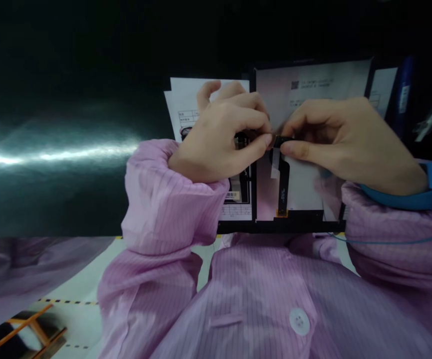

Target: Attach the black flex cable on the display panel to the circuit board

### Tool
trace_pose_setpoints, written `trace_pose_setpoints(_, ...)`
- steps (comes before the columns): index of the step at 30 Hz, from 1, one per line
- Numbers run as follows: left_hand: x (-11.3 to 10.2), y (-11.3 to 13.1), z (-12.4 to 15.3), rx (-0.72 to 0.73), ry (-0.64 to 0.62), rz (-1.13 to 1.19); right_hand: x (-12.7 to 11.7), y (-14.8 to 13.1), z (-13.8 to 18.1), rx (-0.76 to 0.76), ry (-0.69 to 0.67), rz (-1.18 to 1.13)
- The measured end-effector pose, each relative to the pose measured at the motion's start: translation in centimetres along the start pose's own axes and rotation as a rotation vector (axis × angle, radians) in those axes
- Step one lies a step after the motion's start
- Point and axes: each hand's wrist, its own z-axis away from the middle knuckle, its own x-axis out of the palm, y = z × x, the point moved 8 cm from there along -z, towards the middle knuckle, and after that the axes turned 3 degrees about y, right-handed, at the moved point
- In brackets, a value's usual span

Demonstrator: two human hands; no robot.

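My left hand (223, 137) and my right hand (345, 139) meet above a flat display panel (306, 199) with a black frame. Both pinch the top end of a black flex cable (283, 184) that runs down the panel's pale back to an orange tab near its lower edge. The left fingers are curled, with thumb and forefinger pressed on the cable's tip. On the right, thumb and fingers close on the same tip from the other side. I wear pink striped sleeves and a blue wrist strap (425, 192) on the right wrist.
Printed paper sheets (186, 107) lie under and behind the panel on a dark work surface (51, 149) with a bright glare streak. A blue cord (388, 242) trails from the strap. The floor with yellow-black tape (66, 301) shows at lower left.
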Motion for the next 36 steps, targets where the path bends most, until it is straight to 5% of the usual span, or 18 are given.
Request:
trace_pose_setpoints(16, 0.18, 0.19, -0.03, 0.022, 0.081, -0.07, -0.12, 0.21, 0.13, 0.056, 0.017, -0.004)
trace_pose_setpoints(36, 0.22, 0.13, -0.03, 0.037, 0.029, -0.012, -0.13, 0.18, 0.3, 0.065, 0.002, 0.064)
